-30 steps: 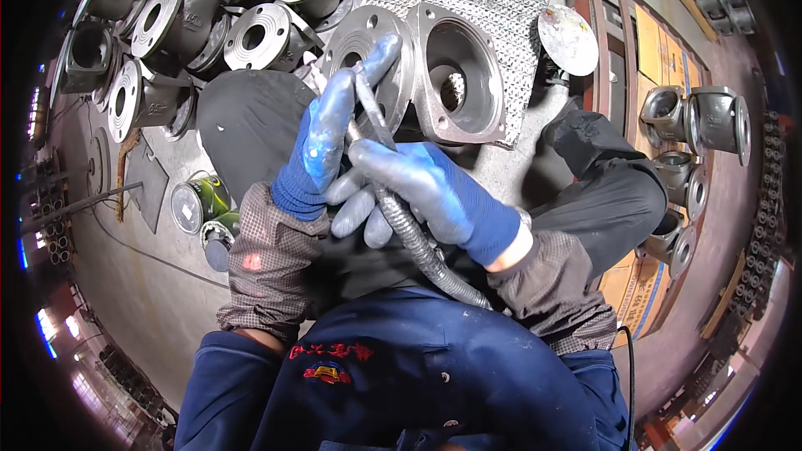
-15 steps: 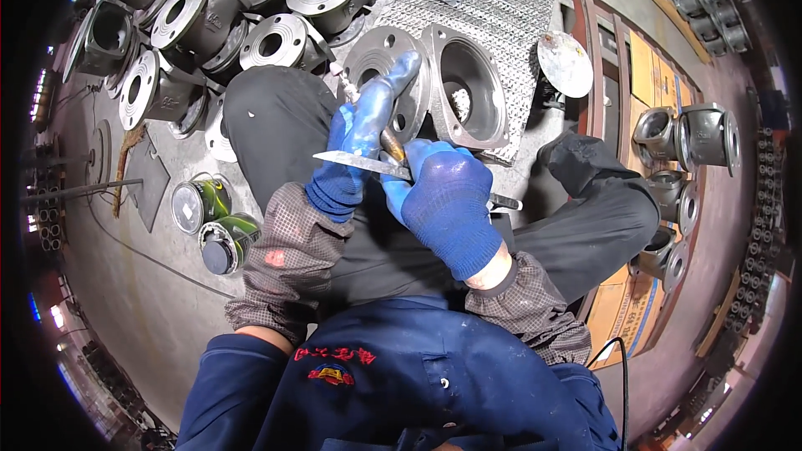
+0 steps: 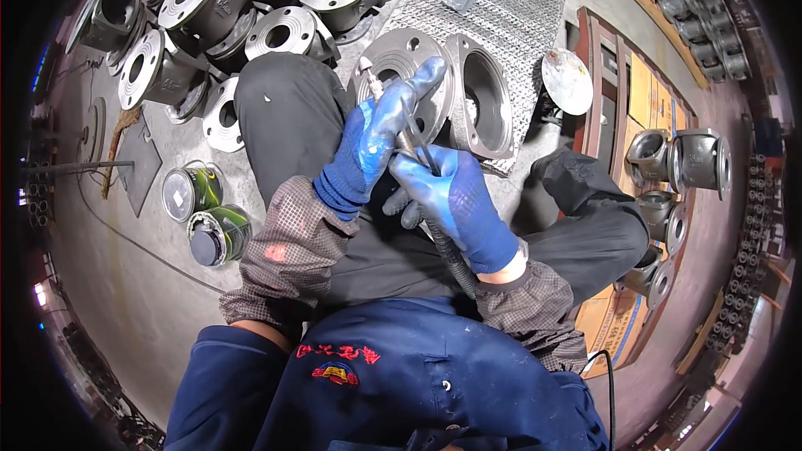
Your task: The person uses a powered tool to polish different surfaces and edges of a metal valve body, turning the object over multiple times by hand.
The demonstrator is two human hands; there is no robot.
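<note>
Both blue-gloved hands, left (image 3: 372, 146) and right (image 3: 459, 205), close around a slim metal pencil grinder (image 3: 399, 121); its tip wants steady, light contact against the grey cast flanged valve body (image 3: 443, 92).

The grey concrete floor (image 3: 125, 284) carries a heap of flanged valve castings (image 3: 251, 0) (upper left), two green tins (image 3: 205, 213), and a metal mesh mat (image 3: 501, 17).

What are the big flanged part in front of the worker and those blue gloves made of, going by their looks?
The flanged part looks like cast metal, probably iron or steel: dull grey, rough skin, with a brighter, smoother face around the bolt holes. The gloves on the left hand and right hand look like knitted fabric with a blue rubbery coating: a ribbed cuff and slightly shiny, worn palms.
</note>
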